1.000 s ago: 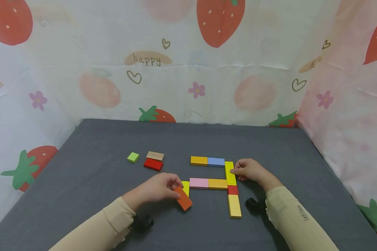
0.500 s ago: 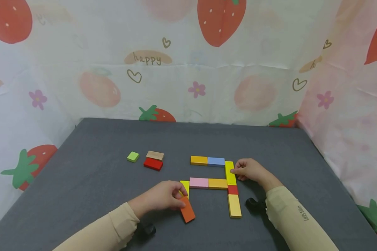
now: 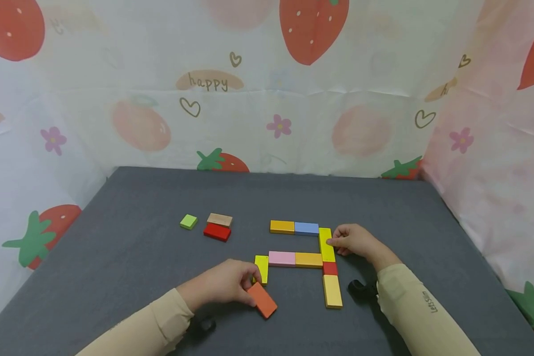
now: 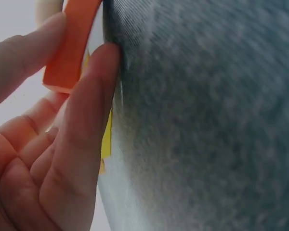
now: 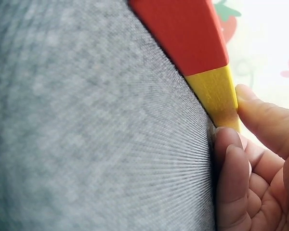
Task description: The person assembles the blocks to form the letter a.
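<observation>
My left hand (image 3: pixel 222 283) pinches an orange rectangular block (image 3: pixel 262 300) between thumb and fingers. The block lies slanted, just in front of a yellow block (image 3: pixel 261 269) at the row's left end. In the left wrist view the thumb and a finger grip the orange block (image 4: pixel 73 45) on opposite sides. My right hand (image 3: pixel 356 241) holds the far yellow block (image 3: pixel 326 247) at its right edge, thumb on top and curled fingers at the side. From there a small red block (image 3: pixel 330 268) and a pale yellow block (image 3: pixel 332 292) continue toward me.
A pink block (image 3: pixel 282 259) and an amber block (image 3: pixel 308 260) bridge the two yellow ones. Behind them an amber block (image 3: pixel 282 227) and a blue block (image 3: pixel 306 228) form another row. Loose green (image 3: pixel 189 221), tan (image 3: pixel 220 219) and red (image 3: pixel 217 232) blocks lie back left.
My left hand has brought the orange block toward me and slightly right, away from over the left yellow block, which now shows more fully. The right hand stays in place.
</observation>
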`<state>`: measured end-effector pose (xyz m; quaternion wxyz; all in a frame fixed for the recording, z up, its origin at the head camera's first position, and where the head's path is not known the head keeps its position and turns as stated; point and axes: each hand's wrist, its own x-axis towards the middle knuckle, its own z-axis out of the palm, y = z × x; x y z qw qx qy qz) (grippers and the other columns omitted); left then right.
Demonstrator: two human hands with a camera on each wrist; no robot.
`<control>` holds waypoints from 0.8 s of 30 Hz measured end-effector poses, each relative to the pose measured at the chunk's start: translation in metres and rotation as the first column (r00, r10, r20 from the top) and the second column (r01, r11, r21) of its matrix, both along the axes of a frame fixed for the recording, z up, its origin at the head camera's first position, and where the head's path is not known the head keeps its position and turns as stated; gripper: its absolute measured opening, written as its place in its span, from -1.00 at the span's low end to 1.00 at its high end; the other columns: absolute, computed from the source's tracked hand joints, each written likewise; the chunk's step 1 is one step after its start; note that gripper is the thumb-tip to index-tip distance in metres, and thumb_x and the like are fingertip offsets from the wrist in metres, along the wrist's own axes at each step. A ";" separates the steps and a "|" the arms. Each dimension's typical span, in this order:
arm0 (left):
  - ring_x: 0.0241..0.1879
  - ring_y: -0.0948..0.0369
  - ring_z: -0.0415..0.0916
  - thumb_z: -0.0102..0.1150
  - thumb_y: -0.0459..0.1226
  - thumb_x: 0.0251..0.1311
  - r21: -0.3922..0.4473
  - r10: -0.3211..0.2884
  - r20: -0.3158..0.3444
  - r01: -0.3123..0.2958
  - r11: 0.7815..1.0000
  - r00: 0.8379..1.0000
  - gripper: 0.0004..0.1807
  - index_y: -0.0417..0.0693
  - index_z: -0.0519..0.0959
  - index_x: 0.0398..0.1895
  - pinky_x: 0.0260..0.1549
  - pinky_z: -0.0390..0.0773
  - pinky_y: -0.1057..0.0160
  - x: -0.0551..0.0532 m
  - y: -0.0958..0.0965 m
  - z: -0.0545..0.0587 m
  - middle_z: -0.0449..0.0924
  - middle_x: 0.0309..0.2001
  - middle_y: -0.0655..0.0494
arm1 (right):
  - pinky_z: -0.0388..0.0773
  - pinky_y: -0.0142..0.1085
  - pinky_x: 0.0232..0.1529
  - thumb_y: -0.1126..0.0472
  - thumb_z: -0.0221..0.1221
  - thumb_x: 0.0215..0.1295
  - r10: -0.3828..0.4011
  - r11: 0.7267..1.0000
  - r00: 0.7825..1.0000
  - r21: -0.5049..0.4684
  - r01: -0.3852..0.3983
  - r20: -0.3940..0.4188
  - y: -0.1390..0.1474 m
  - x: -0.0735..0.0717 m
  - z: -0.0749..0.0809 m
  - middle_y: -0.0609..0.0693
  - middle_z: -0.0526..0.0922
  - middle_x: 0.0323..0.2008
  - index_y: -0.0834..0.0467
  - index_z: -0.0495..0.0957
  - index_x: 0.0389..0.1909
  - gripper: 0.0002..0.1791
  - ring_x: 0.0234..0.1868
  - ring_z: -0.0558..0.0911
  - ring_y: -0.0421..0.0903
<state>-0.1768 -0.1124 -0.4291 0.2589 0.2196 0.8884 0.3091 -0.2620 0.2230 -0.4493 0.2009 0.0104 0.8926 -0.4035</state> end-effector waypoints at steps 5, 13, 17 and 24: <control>-0.52 0.32 0.36 0.50 -0.17 -0.04 -0.025 -0.057 -0.041 0.056 0.998 0.998 -0.63 0.13 0.57 -0.16 -0.53 0.32 0.37 0.000 -0.001 0.001 0.47 -0.54 0.26 | 0.53 -0.35 -0.32 0.03 0.30 0.24 0.008 1.000 1.000 0.003 -0.008 0.000 0.001 0.000 -0.001 -0.06 0.52 -0.47 0.15 0.54 -0.40 -0.73 -0.40 0.53 -0.11; -0.53 0.37 0.38 0.40 -0.16 0.09 -0.104 -0.176 -0.078 0.167 0.980 0.981 -0.64 0.17 0.55 -0.04 -0.50 0.39 0.41 0.002 0.000 0.008 0.49 -0.52 0.34 | 0.53 -0.36 -0.32 0.03 0.30 0.24 -0.002 1.000 1.000 0.006 0.002 0.007 0.000 -0.001 -0.001 -0.05 0.53 -0.46 0.15 0.54 -0.38 -0.74 -0.40 0.53 -0.11; -0.55 0.38 0.35 0.41 -0.13 0.08 -0.142 -0.211 -0.129 0.192 0.971 0.969 -0.66 0.19 0.59 -0.04 -0.54 0.33 0.42 0.002 0.001 0.008 0.44 -0.56 0.33 | 0.53 -0.36 -0.32 0.02 0.30 0.23 -0.002 1.000 1.000 0.010 0.002 0.007 0.000 -0.001 -0.001 -0.06 0.53 -0.46 0.15 0.54 -0.38 -0.73 -0.40 0.53 -0.11; -0.53 0.40 0.33 0.37 -0.18 0.12 -0.162 -0.253 -0.193 0.224 0.961 0.948 -0.75 0.24 0.61 -0.12 -0.53 0.30 0.43 0.002 0.004 0.006 0.39 -0.57 0.34 | 0.53 -0.35 -0.32 0.02 0.31 0.22 0.003 1.000 1.000 0.006 -0.003 0.008 0.001 -0.002 -0.001 -0.06 0.53 -0.47 0.14 0.54 -0.39 -0.73 -0.40 0.54 -0.10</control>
